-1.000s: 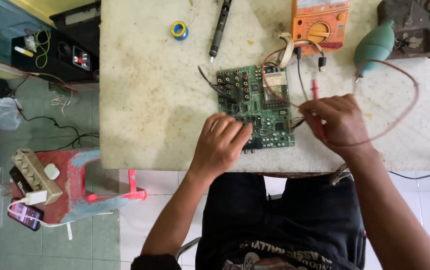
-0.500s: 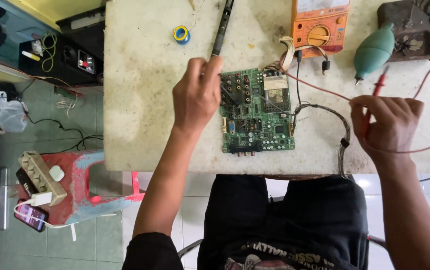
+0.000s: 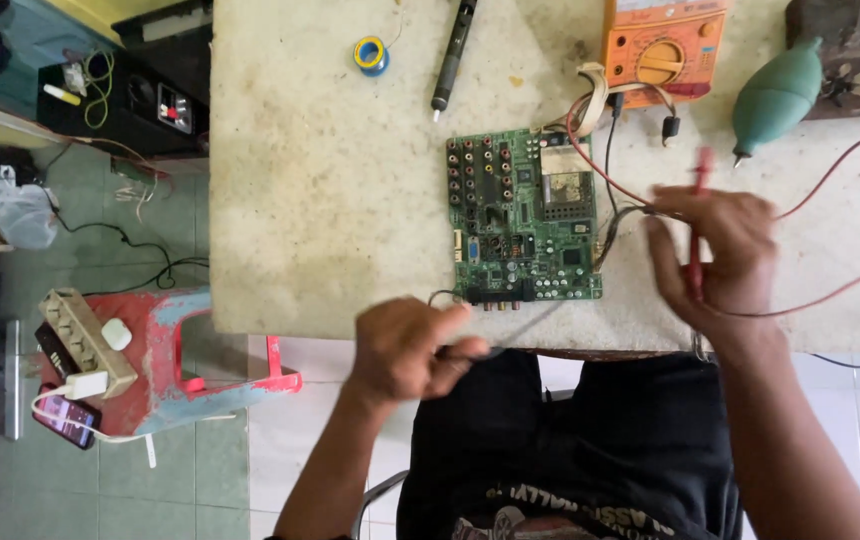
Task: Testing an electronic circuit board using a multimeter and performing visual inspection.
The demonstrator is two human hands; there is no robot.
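Observation:
A green circuit board [image 3: 525, 215] lies on the pale stone table [image 3: 320, 200], its connector edge at the table's front. My left hand [image 3: 410, 350] is at the front edge, just left of the board, pinched on a thin black probe [image 3: 525, 328] that slants toward the board's front edge. My right hand [image 3: 720, 260] hovers right of the board and grips a red probe [image 3: 698, 195], blurred, with its red lead [image 3: 830, 290] looping across the hand. An orange multimeter [image 3: 665, 45] stands behind the board with its leads plugged in.
A black pen-shaped tool [image 3: 453, 50] and a small solder spool [image 3: 370, 52] lie at the back of the table. A green rubber blower [image 3: 775, 100] is at the back right. A red stool [image 3: 180, 350] with a power strip [image 3: 90, 340] and a phone [image 3: 68, 418] stands on the floor to the left.
My left hand has come down from beside the pen-shaped tool to the table's front edge and now holds the black probe. My right hand has shifted a little with the red probe.

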